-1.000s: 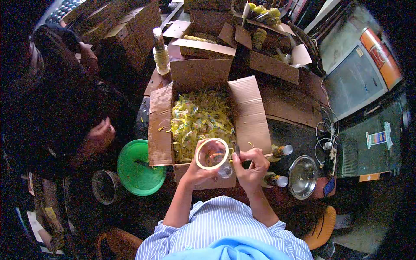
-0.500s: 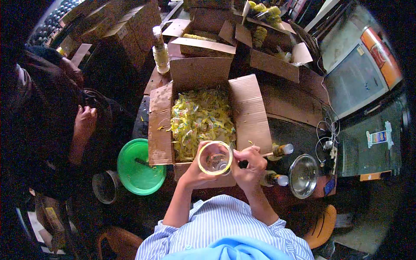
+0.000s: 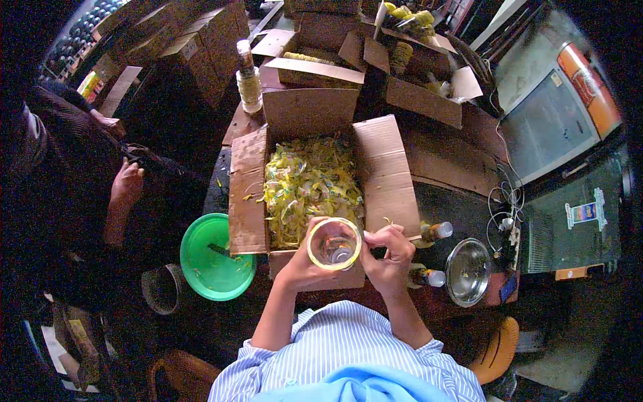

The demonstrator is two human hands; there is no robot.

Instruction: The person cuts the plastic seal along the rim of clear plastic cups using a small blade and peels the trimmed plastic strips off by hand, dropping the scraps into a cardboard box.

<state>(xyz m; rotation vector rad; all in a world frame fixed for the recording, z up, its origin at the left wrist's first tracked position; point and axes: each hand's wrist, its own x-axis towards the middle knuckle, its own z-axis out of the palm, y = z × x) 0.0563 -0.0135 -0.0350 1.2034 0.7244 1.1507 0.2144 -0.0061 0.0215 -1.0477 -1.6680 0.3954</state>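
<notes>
A clear plastic jar (image 3: 334, 244) with a yellowish rim is tilted so its round mouth faces up toward me. My left hand (image 3: 299, 264) wraps round its left side. At the jar's right edge, the fingers of my right hand (image 3: 388, 258) are pinched together by the rim; anything between them is too small to tell. Just beyond my hands stands an open cardboard box (image 3: 388, 167) filled with small yellow wrapped pieces (image 3: 311, 184).
A green basin (image 3: 218, 275) lies left of the box. Two bottles (image 3: 435, 232) and a steel bowl (image 3: 468, 273) are at right. Stacked jars (image 3: 249, 87) and more boxes (image 3: 422, 100) stand behind. A co-worker (image 3: 67, 174) is at far left.
The jar has turned slightly and moved a little to the right, and my right fingers have come close against its rim. The co-worker's hands and body have shifted left.
</notes>
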